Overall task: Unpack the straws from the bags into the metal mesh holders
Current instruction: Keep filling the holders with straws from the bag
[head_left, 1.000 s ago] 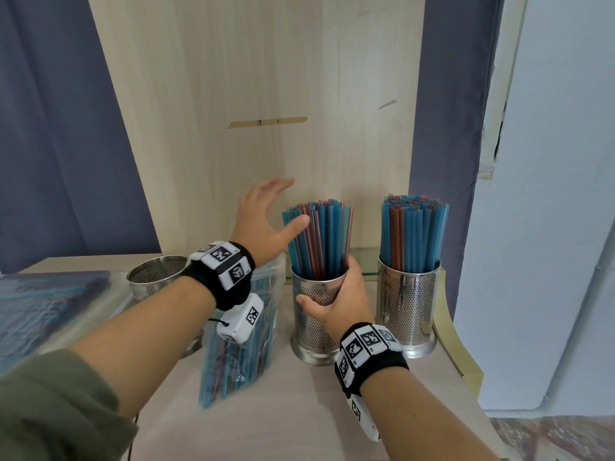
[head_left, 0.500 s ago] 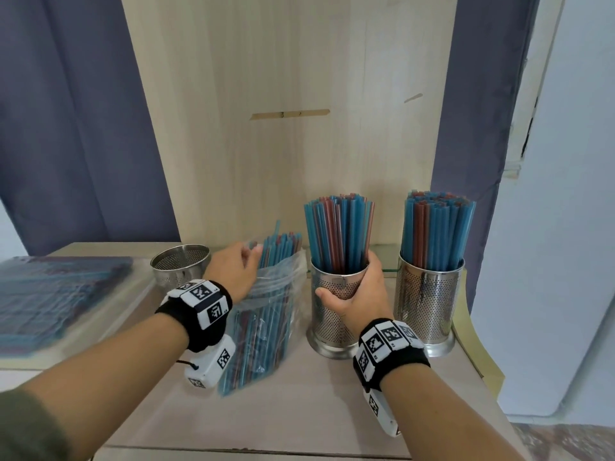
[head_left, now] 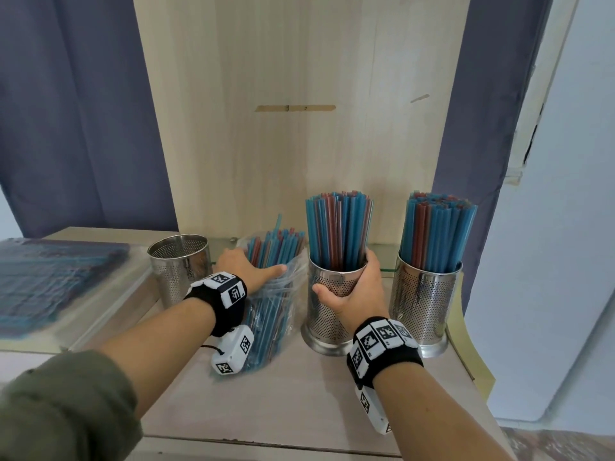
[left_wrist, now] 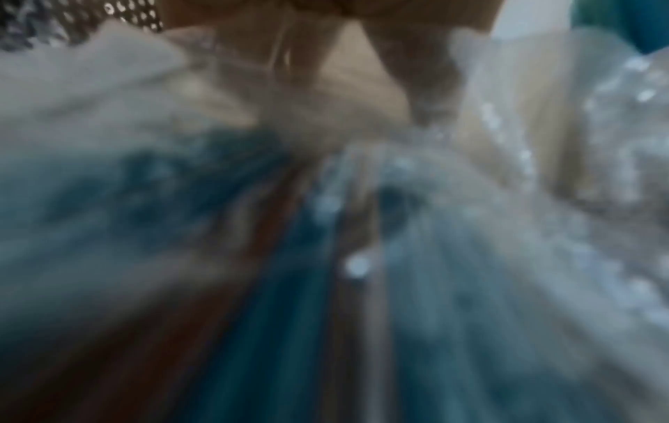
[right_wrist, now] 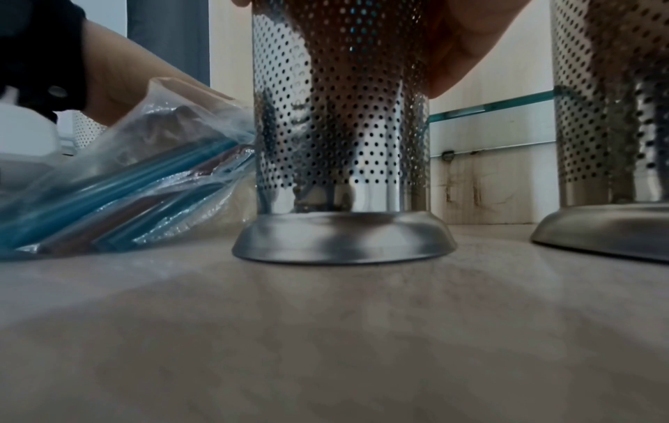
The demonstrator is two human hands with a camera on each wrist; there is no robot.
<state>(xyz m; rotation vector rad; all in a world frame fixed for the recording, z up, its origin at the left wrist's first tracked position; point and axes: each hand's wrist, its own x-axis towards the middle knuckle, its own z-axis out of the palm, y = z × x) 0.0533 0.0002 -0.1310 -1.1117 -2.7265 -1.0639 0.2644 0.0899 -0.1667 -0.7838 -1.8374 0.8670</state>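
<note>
- Centre frame: your right hand is gripping the middle holder, fingers wrapped round its rim, steadying it on the table.
- Left of it: your left hand is lying on the opened bag of straws; fingers look fairly straight, though the wrist cam's too blurred to confirm a grip.
- Step, prob.: topping up that holder, already well packed; the right holder looks full.
- Next, imo: you're needing a firm pinch on a bunch, or switching to the empty holder, centre-left.
</note>
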